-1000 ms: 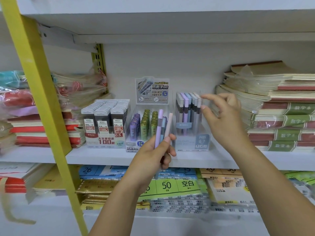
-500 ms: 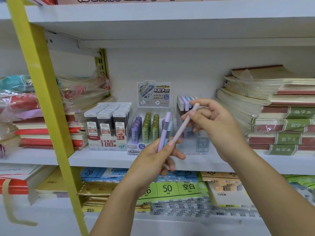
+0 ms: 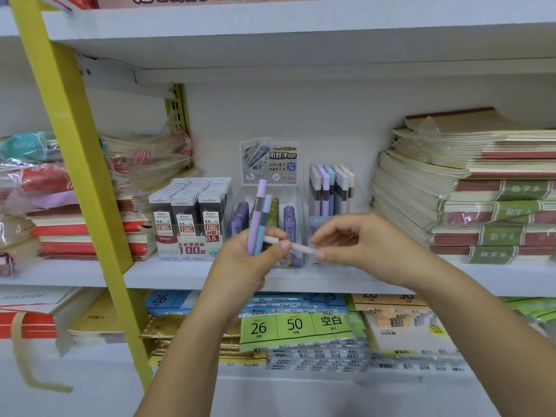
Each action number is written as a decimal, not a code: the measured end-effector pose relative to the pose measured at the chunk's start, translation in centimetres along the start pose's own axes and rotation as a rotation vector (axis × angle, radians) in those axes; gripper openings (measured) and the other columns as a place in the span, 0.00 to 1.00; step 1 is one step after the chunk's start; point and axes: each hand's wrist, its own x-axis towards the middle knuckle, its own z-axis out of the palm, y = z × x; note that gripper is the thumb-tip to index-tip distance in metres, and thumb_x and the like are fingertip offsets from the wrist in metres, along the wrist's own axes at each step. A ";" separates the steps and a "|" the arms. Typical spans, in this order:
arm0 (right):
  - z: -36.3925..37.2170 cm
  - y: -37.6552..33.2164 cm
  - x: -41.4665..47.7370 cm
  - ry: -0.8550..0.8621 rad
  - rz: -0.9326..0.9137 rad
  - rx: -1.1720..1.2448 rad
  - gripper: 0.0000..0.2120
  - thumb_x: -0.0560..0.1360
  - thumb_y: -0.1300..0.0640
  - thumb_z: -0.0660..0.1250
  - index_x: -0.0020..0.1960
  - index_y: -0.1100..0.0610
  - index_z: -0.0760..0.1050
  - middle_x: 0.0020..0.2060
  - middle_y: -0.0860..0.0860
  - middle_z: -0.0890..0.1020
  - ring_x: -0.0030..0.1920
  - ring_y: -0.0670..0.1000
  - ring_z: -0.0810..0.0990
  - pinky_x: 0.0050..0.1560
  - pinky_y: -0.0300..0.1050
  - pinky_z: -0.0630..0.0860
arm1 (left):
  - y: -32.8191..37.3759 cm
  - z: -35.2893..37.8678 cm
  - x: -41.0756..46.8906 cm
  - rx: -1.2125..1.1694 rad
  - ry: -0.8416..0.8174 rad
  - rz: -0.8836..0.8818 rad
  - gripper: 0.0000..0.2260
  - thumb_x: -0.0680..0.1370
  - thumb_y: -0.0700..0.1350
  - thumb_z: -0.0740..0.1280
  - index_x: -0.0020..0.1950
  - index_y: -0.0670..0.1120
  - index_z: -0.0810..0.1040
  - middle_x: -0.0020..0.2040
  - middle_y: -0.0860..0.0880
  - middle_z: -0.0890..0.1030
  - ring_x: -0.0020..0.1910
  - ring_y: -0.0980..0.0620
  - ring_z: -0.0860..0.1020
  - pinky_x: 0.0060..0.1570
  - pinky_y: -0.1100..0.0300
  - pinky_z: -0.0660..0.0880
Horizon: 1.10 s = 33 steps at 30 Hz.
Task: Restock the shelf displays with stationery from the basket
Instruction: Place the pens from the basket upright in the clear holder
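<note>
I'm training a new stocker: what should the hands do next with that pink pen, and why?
Probably the right hand pulls the pink pen out of the left hand toward the clear pen box behind; both pinch it now, lying crosswise.
</note>
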 end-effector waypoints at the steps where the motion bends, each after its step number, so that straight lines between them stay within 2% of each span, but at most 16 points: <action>1: 0.4 -0.1 -0.1 0.006 -0.022 -0.056 0.06 0.70 0.55 0.76 0.46 0.47 0.83 0.36 0.41 0.83 0.36 0.40 0.77 0.39 0.34 0.74 | 0.0 0.2 0.0 0.023 -0.019 -0.002 0.03 0.77 0.44 0.72 0.45 0.51 0.83 0.27 0.54 0.77 0.23 0.57 0.62 0.21 0.66 0.61; 3: 1.2 -0.2 -0.2 0.024 -0.074 -0.109 0.06 0.72 0.54 0.74 0.46 0.45 0.81 0.37 0.39 0.82 0.35 0.42 0.76 0.39 0.37 0.74 | 0.1 0.6 -0.2 0.056 -0.049 0.012 0.02 0.79 0.45 0.70 0.47 0.51 0.82 0.27 0.56 0.76 0.23 0.58 0.63 0.22 0.66 0.62; 5: 1.3 -0.3 -0.1 0.056 -0.120 -0.092 0.10 0.74 0.58 0.71 0.49 0.42 0.79 0.38 0.39 0.81 0.35 0.42 0.76 0.41 0.37 0.76 | 0.0 1.0 -0.3 0.064 -0.052 0.038 0.03 0.81 0.47 0.67 0.51 0.50 0.79 0.30 0.56 0.78 0.23 0.59 0.64 0.23 0.67 0.63; 8: 0.0 -0.7 0.0 0.165 -0.149 0.121 0.25 0.77 0.65 0.66 0.62 0.38 0.69 0.43 0.47 0.80 0.40 0.46 0.83 0.46 0.48 0.82 | -0.1 1.3 -0.2 0.028 -0.021 0.013 0.06 0.83 0.49 0.62 0.52 0.49 0.76 0.35 0.54 0.79 0.25 0.58 0.64 0.24 0.66 0.62; 10: -1.3 -0.8 0.2 0.286 -0.191 0.255 0.34 0.78 0.68 0.62 0.69 0.33 0.60 0.46 0.53 0.79 0.44 0.49 0.84 0.47 0.48 0.82 | -0.1 1.5 -0.1 -0.014 -0.016 -0.043 0.07 0.83 0.47 0.61 0.49 0.48 0.76 0.38 0.47 0.77 0.26 0.56 0.63 0.24 0.65 0.60; 12: -2.3 -0.9 0.4 0.396 -0.257 0.345 0.38 0.78 0.69 0.60 0.70 0.29 0.57 0.47 0.57 0.77 0.46 0.52 0.84 0.47 0.47 0.82 | -0.3 1.7 0.1 -0.042 -0.015 -0.076 0.07 0.83 0.44 0.60 0.51 0.47 0.76 0.39 0.47 0.76 0.26 0.55 0.63 0.23 0.65 0.60; 14: -3.0 -0.8 0.7 0.499 -0.311 0.365 0.35 0.79 0.69 0.60 0.71 0.32 0.59 0.45 0.55 0.76 0.48 0.52 0.84 0.49 0.50 0.82 | -0.6 1.8 0.2 -0.021 -0.019 -0.074 0.07 0.84 0.45 0.59 0.51 0.47 0.76 0.39 0.48 0.76 0.27 0.55 0.63 0.23 0.65 0.61; 17: -3.2 0.0 1.0 0.645 -0.323 0.217 0.30 0.79 0.66 0.62 0.72 0.39 0.59 0.43 0.51 0.79 0.49 0.48 0.83 0.54 0.49 0.80 | -1.0 1.9 0.1 0.005 -0.044 -0.061 0.08 0.84 0.47 0.59 0.52 0.49 0.77 0.38 0.50 0.77 0.28 0.56 0.64 0.25 0.65 0.63; 20: -2.8 0.8 1.2 0.730 -0.319 0.080 0.28 0.79 0.62 0.65 0.72 0.42 0.59 0.44 0.51 0.81 0.47 0.48 0.81 0.53 0.46 0.79 | -1.0 2.0 -0.1 0.045 -0.058 -0.048 0.09 0.85 0.48 0.57 0.55 0.49 0.77 0.38 0.52 0.79 0.30 0.55 0.68 0.28 0.64 0.67; 25: -2.9 1.4 1.4 0.824 -0.367 0.187 0.28 0.78 0.62 0.65 0.71 0.42 0.60 0.47 0.50 0.82 0.48 0.49 0.82 0.51 0.52 0.81 | -1.0 2.0 -0.1 0.085 -0.052 -0.032 0.09 0.85 0.48 0.57 0.56 0.51 0.76 0.38 0.53 0.81 0.31 0.56 0.72 0.32 0.66 0.72; 28: -3.5 1.8 1.5 0.846 -0.388 0.178 0.27 0.77 0.64 0.66 0.69 0.43 0.62 0.48 0.50 0.82 0.48 0.48 0.83 0.49 0.47 0.82 | -1.1 2.1 0.0 0.081 -0.056 -0.030 0.09 0.85 0.48 0.57 0.57 0.51 0.76 0.38 0.53 0.82 0.30 0.56 0.72 0.32 0.66 0.72; 33: -2.8 2.9 1.9 0.727 -0.285 -0.084 0.27 0.74 0.63 0.70 0.64 0.41 0.65 0.44 0.44 0.79 0.45 0.43 0.81 0.47 0.44 0.80 | -1.3 2.2 0.0 0.085 -0.072 -0.026 0.09 0.85 0.49 0.57 0.58 0.53 0.77 0.39 0.53 0.82 0.31 0.57 0.73 0.34 0.67 0.73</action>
